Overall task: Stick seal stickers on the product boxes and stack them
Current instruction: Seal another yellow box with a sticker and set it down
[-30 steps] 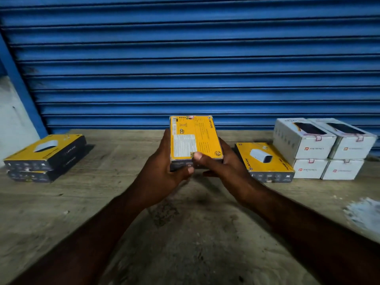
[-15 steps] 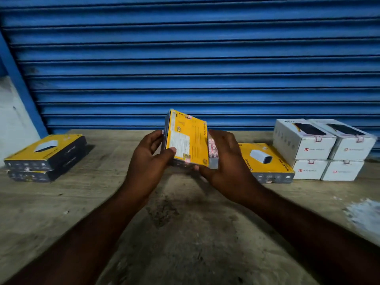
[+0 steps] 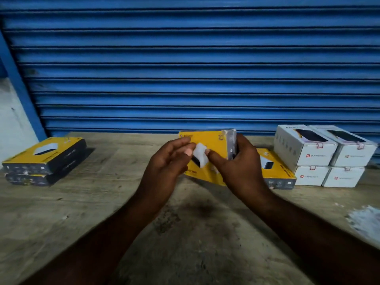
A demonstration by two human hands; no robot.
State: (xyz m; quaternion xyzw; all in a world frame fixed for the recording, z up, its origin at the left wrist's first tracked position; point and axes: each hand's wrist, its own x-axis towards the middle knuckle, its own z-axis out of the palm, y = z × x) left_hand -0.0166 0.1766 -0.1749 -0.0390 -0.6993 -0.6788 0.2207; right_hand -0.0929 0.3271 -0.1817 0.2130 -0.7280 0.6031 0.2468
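Note:
I hold a flat yellow product box (image 3: 207, 140) above the middle of the wooden table, its front face towards me and tilted. My right hand (image 3: 240, 171) grips its right edge, thumb across the face. My left hand (image 3: 166, 167) holds the left side, thumb near the white picture on the face. Another yellow box (image 3: 275, 171) lies on the table just behind my right hand. Two yellow boxes (image 3: 44, 159) are stacked at the far left. Several white boxes (image 3: 327, 155) with red seal tabs are stacked in two layers at the right.
A blue roller shutter (image 3: 195, 68) closes off the back of the wooden table (image 3: 92, 202). A pale heap of sheets (image 3: 366, 221) lies at the right edge. A white wall and blue post stand at the left.
The box has been turned over in my hands, from its back label facing me to its front face. It has dropped a little lower and tilted.

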